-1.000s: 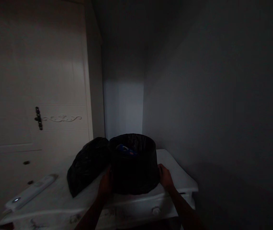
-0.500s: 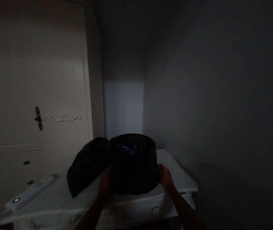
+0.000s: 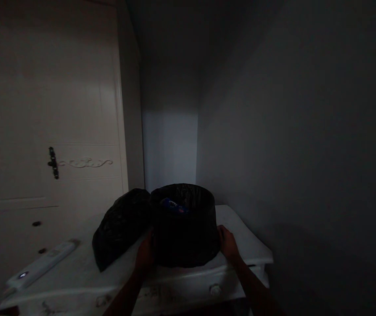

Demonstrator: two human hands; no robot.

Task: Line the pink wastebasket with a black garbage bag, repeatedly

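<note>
A round black bin, lined with a black plastic bag, stands upright on a white dresser top. Inside it lies a blue packet with white lettering. My left hand is pressed to the bin's left side, its fingers mostly lost in shadow. On the opposite side, my right hand grips the bin's lower wall. A puffed-out black plastic bag rests against the bin's left, beyond my left hand.
A white power strip with a small light lies at the dresser's left end. Behind it rises a white wardrobe with a dark handle. A grey wall borders the right side. The room is dim.
</note>
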